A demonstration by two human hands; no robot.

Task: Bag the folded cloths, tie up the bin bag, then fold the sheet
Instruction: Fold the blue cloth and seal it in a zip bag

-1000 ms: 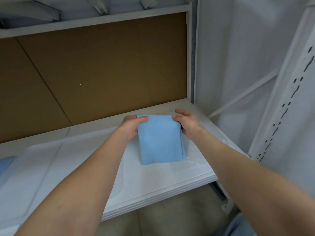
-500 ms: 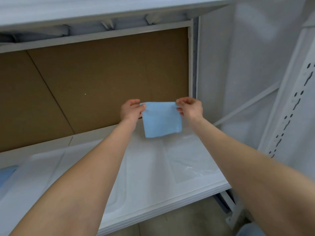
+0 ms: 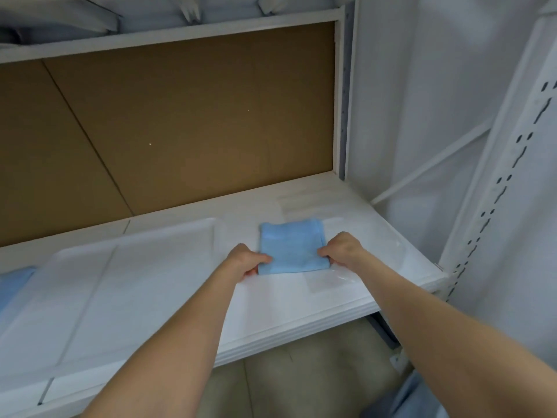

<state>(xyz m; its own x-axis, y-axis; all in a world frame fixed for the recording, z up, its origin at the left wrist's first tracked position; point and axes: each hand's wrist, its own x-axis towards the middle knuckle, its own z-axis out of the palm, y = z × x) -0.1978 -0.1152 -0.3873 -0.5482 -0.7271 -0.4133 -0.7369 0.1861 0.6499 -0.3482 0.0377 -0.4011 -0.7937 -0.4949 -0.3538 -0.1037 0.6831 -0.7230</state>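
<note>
A folded light-blue cloth (image 3: 292, 245) lies flat on the white shelf (image 3: 301, 300), toward its right end. My left hand (image 3: 245, 260) pinches the cloth's near-left corner. My right hand (image 3: 342, 250) pinches its near-right corner. A clear plastic bag (image 3: 328, 280) lies flat on the shelf under and just in front of the cloth. Another bit of blue cloth (image 3: 13, 277) shows at the far left edge.
A large white sheet (image 3: 120, 285) covers the left part of the shelf. Brown board (image 3: 180, 122) backs the shelf. A white perforated upright (image 3: 506, 188) stands at the right, with a white wall behind. Grey floor (image 3: 301, 381) lies below the shelf edge.
The cloth was lifted off the shelf by its top corners and hung in the air; now it lies flat on the shelf again, folded smaller, with both hands at its near corners.
</note>
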